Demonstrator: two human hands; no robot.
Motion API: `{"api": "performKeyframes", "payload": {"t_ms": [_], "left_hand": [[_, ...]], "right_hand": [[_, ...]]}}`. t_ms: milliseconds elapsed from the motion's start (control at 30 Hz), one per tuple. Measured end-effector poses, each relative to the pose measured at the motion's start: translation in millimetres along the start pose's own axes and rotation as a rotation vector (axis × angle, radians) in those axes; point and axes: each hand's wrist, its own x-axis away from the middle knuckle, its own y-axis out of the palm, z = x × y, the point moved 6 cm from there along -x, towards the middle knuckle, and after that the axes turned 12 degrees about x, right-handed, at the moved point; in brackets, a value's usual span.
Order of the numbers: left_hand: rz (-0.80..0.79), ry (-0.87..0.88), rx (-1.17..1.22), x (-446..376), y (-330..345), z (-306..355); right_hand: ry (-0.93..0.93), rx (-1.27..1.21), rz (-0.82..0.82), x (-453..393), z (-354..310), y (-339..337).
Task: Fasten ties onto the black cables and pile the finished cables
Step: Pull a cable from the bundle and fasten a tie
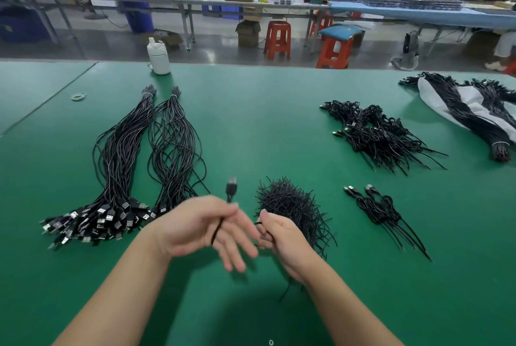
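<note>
Your view looks down at a green tabletop (265,127) in a workshop. Your left hand (203,228) hovers just above it, blurred, fingers mostly straight and spread, with a black cable (223,220) running across the fingers and seemingly pinched near the thumb; the cable's plug (231,188) stands up past the fingertips. Your right hand (282,236) sits just beside it, fingers curled around the cable's other part, though blur hides the exact grip.

Right behind your right hand lies a loose heap of short black ties (290,206). To your left lie two long bundles of untied cables (139,167), plugs toward you. To your right, a few coiled, tied cables (382,210) rest near you, with a bigger finished pile (382,134) beyond. A white bottle (158,56) stands at the far edge.

The cable looks light, thin and floppy, so it will likely spring out of its coil unless you keep the loops pinched at their middle. The ties look like thin wire that bends and holds; take one by its end and wrap it around the coil's waist.
</note>
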Motion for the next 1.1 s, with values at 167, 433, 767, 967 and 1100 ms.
{"api": "performKeyframes", "payload": {"t_ms": [167,433,767,967,1100], "left_hand": [[0.434,-0.246,-0.500,-10.9,-28.5,-38.6],[0.758,0.565,0.295,-11.1,-60.8,-17.7],[0.382,0.533,0.287,-7.8,-34.9,7.4],[0.143,-0.100,-0.602,-4.5,-22.9,-31.5],[0.356,-0.289,-0.871,-2.4,-37.5,-37.6]], "right_hand": [[0.037,0.015,-0.089,-1.6,-9.4,9.4],[0.054,0.043,-0.157,11.7,-1.9,26.8],[0.177,-0.220,-0.047,-0.9,26.2,27.9],[0.150,-0.242,-0.223,-5.4,6.4,21.9],[0.164,-0.231,-0.247,-1.5,7.3,26.3]]}}
